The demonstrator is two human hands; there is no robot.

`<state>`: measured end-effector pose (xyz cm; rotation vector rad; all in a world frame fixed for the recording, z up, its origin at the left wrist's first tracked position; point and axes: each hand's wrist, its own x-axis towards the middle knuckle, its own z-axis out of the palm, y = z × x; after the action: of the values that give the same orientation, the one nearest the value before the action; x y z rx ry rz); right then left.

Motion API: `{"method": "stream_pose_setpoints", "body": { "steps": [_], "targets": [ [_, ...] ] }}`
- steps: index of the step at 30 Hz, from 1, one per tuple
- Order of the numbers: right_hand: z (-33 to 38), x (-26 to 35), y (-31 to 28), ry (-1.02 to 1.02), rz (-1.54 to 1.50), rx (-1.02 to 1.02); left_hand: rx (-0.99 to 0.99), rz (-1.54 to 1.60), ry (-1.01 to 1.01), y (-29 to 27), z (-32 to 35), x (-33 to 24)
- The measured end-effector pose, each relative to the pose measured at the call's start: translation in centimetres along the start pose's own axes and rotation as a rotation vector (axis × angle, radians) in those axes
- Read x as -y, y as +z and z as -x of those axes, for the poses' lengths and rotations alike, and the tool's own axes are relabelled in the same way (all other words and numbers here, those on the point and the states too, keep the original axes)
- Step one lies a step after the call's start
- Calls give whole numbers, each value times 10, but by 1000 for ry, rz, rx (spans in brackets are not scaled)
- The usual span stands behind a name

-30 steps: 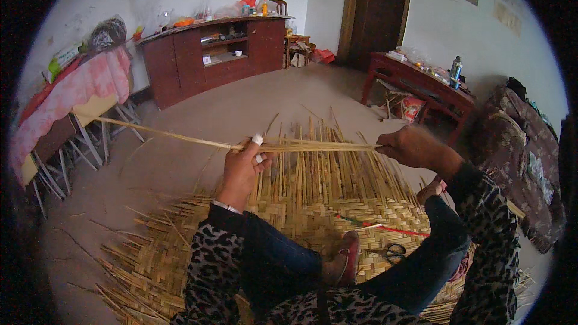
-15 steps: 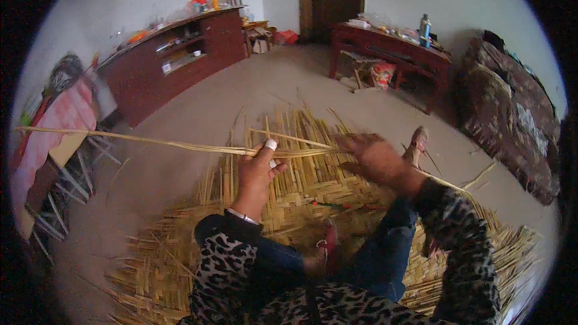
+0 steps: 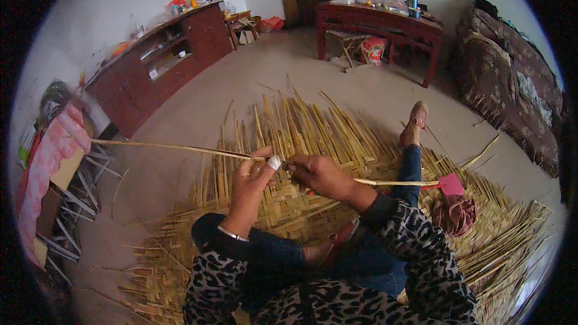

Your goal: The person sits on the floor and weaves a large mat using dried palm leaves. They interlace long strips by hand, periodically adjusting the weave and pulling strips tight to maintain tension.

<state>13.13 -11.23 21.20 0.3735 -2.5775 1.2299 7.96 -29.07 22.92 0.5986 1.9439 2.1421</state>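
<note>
I sit on a half-woven mat of yellow bamboo strips (image 3: 313, 129) spread over the floor. My left hand (image 3: 253, 177), with a white cap on one fingertip, pinches a long thin bamboo strip (image 3: 168, 147) that runs out far to the left. My right hand (image 3: 319, 174) grips the same strip just to the right of the left hand; the strip carries on past my right knee to the right. Both hands hover above the woven part of the mat, in front of my legs.
A pink tool (image 3: 448, 183) and a bundle of reddish cloth (image 3: 454, 213) lie on the mat at right. A dark wooden cabinet (image 3: 159, 69) stands at left, a red table (image 3: 379, 21) at the back, a sofa (image 3: 512, 78) at right, folding table legs (image 3: 78, 204) far left.
My right hand has slid left along the strip until it is close beside my left hand. My head has turned, so the room has shifted in view.
</note>
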Motion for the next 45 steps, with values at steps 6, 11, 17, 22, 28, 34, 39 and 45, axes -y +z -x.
{"method": "stream_pose_setpoints", "body": {
  "steps": [6,11,17,22,28,34,39,45],
  "targets": [
    [4,-10,4,265,-666,158,-90,84,142,2,-1,8],
    [10,-18,28,252,-557,-32,-248,180,96,10,-8,7],
    [18,-28,50,254,-580,-61,-267,198,62,0,-23,9],
    [9,-15,48,209,-375,-60,-258,149,89,-6,-19,16],
    [-31,10,46,-63,-152,-235,-256,32,145,-7,-18,16],
    [-32,8,47,136,-654,-51,-180,74,60,-14,-11,17],
    [-23,6,45,62,-505,-117,-250,138,-16,-15,-12,17],
    [-21,3,53,-222,69,-391,-268,146,4,-23,-25,12]
  ]
}}
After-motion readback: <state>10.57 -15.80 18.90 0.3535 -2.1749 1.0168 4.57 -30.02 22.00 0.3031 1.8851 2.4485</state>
